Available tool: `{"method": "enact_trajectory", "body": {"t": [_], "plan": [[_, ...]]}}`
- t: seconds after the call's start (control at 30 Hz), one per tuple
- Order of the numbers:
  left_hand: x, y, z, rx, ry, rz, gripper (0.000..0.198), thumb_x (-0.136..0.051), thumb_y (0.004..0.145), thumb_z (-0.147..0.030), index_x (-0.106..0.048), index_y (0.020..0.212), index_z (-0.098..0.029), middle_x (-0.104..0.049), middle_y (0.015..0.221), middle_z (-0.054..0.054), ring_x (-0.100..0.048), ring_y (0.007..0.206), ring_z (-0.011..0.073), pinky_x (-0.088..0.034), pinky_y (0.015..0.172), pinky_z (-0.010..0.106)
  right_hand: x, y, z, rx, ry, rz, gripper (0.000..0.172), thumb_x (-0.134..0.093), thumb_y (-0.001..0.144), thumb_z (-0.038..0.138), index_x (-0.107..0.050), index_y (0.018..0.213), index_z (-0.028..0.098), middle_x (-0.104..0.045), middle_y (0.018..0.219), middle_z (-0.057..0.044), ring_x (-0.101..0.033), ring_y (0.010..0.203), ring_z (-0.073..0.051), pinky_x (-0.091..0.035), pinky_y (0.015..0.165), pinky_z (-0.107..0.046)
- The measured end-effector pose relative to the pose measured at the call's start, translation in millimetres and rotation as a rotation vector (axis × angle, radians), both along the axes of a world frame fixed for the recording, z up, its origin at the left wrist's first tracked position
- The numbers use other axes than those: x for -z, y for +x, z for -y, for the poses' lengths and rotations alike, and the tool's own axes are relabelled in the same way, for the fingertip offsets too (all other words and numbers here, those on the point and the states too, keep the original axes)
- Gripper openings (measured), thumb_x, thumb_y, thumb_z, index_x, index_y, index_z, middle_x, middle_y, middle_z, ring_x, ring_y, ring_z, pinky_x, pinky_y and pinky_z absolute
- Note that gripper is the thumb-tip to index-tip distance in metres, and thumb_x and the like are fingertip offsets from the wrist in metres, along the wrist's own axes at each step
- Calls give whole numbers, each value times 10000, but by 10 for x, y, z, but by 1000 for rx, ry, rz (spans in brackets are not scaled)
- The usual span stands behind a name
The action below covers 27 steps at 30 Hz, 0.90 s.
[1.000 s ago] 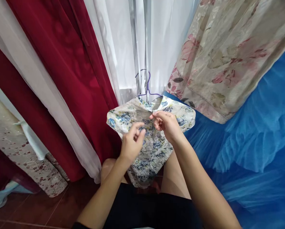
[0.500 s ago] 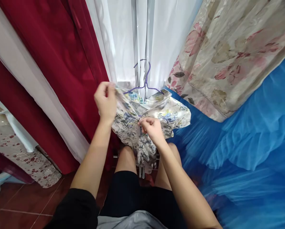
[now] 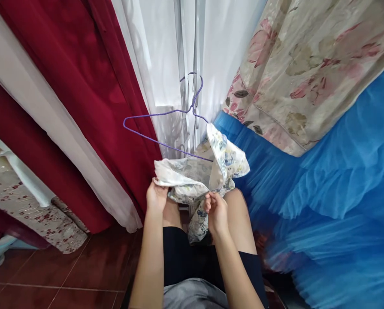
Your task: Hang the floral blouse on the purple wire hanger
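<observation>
A white garment with a blue and yellow floral print (image 3: pixel 232 161) hangs by its right shoulder from a purple wire hanger (image 3: pixel 156 115). The hanger's left arm is bare, out of the cloth. My left hand (image 3: pixel 156 195) grips the garment's left shoulder edge, low beside my knee. My right hand (image 3: pixel 216 210) is closed in a pinch at the front of the neckline, fingertips on the cloth. The garment's lower part drops bunched between my knees.
Pale ribbons or strips (image 3: pixel 185 38) run down behind the hanger before white fabric (image 3: pixel 159 51). Red drapes (image 3: pixel 66 77) hang at left. A floral cloth (image 3: pixel 307 77) and blue ruffled tulle (image 3: pixel 336 184) fill the right. Dark red tiles (image 3: pixel 92 262) cover the floor.
My left hand has drawn the garment's left shoulder off the hanger and moved down. My right hand has come lower with the neckline. The hanger now shows its whole left arm.
</observation>
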<state>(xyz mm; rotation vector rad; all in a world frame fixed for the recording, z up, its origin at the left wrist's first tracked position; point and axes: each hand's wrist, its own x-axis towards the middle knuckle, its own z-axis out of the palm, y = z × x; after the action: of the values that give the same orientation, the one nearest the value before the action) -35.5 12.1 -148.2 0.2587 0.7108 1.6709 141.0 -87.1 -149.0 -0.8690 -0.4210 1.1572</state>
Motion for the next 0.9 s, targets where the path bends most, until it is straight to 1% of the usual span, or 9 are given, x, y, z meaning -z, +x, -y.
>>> {"method": "enact_trajectory", "body": {"t": [0.07, 0.13, 0.3, 0.4, 0.5, 0.67, 0.77, 0.83, 0.9], "plan": [[126, 142, 280, 48, 6, 25, 181, -604, 954, -223, -631, 788, -157, -718, 805, 26, -697, 764, 143, -558, 776, 257, 186, 48, 41, 113, -55, -6, 262, -684, 761, 408, -610, 660, 178, -474, 476, 55, -391, 426, -88, -304, 441, -224], [94, 259, 499, 132, 84, -9, 205, -703, 907, -317, -632, 797, -159, -717, 882, 34, -688, 827, 155, -549, 788, 255, 305, 98, 42, 160, -103, 49, 275, -688, 763, 435, -632, 702, 173, -559, 547, 22, -484, 483, -115, -367, 480, -237], [-367, 549, 906, 252, 350, -256, 313, -728, 898, -437, -606, 785, -172, -590, 808, 9, -562, 748, 125, -460, 683, 208, 221, 163, 30, 156, -55, 315, 365, -692, 805, 530, -734, 866, 173, -752, 927, -75, -681, 879, -226, -512, 766, -317], [-510, 721, 1117, 296, 487, -551, 301, -641, 965, -436, -642, 816, -175, -567, 808, 17, -538, 770, 138, -440, 718, 233, 23, 176, 130, -103, 10, 365, 545, -568, 892, 686, -765, 934, 179, -766, 1013, -91, -674, 1033, -271, -510, 930, -374], [-471, 802, 1211, 321, 542, -821, 261, -583, 998, -420, -682, 904, -197, -636, 926, 50, -596, 899, 198, -464, 830, 296, -141, 223, 271, -361, -2, 336, 653, -480, 913, 771, -768, 1082, 210, -769, 1068, -76, -667, 1118, -275, -486, 1035, -388], [-380, 729, 1088, 243, 470, -925, 230, -517, 1012, -480, -628, 1120, -309, -657, 1230, 58, -590, 1196, 259, -432, 1049, 361, -344, 398, 453, -629, 92, 468, 460, -594, 928, 644, -756, 1154, 277, -760, 1022, -61, -673, 1073, -265, -529, 983, -391], [-319, 670, 1091, 462, 531, -979, 464, -383, 1014, -622, -577, 1308, -321, -626, 1353, 82, -553, 1279, 270, -413, 1100, 376, -462, 559, 569, -877, 189, 615, 391, -762, 851, 486, -746, 1152, 238, -727, 1025, -53, -650, 994, -261, -526, 942, -390], [-207, 651, 1173, 709, 546, -1077, 624, -235, 1006, -693, -652, 1222, -281, -687, 1206, 106, -611, 1134, 274, -462, 1031, 395, -514, 709, 671, -927, 193, 686, 291, -810, 806, 404, -755, 1018, 212, -696, 929, -32, -611, 846, -220, -523, 827, -339], [-44, 630, 1273, 931, 538, -1229, 656, -232, 999, -709, -710, 1081, -268, -715, 1063, 102, -625, 1033, 275, -457, 1030, 419, -545, 903, 778, -893, 136, 752, 187, -813, 793, 352, -723, 818, 189, -616, 738, 3, -505, 664, -157, -459, 655, -279]]}}
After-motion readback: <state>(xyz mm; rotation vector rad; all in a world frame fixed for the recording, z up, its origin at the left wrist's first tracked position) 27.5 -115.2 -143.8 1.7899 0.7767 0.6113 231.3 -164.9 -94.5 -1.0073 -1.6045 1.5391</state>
